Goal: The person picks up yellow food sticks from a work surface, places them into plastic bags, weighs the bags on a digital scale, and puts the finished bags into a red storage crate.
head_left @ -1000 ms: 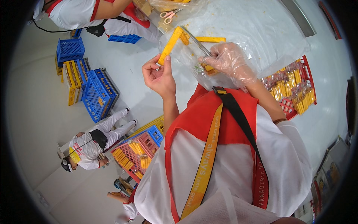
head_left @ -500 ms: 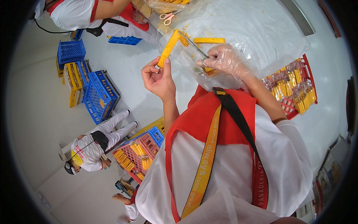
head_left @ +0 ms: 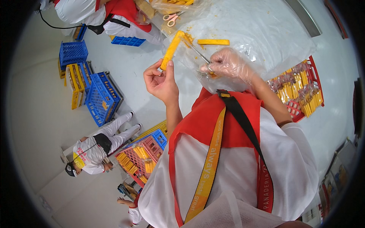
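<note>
A long yellow bread stick (head_left: 172, 50) points up and away, its lower end pinched between the thumb and fingers of my bare left hand (head_left: 162, 84). My right hand (head_left: 229, 64), in a clear plastic glove, is closed around the handles of slim metal scissors (head_left: 200, 54). Motion blurs their blades, which reach to the far end of the stick; whether they touch it I cannot tell. Brown crumbs gather around that tip. Another yellow bread stick (head_left: 213, 41) lies on the clear plastic sheet (head_left: 258, 28), just beyond my right hand.
Pink-handled scissors (head_left: 171, 18) lie farther off, beside a plastic bag of yellow sticks (head_left: 173, 5). A red crate (head_left: 321, 93) with wrapped sticks is at right. Blue crates (head_left: 99, 98) and a pink crate (head_left: 156, 146) stand left. Co-workers are at far left and upper left.
My right hand and its scissors have shifted slightly, and the blades now look smeared. My left hand stays nearly still with the stick. The co-worker at upper left has moved a little.
</note>
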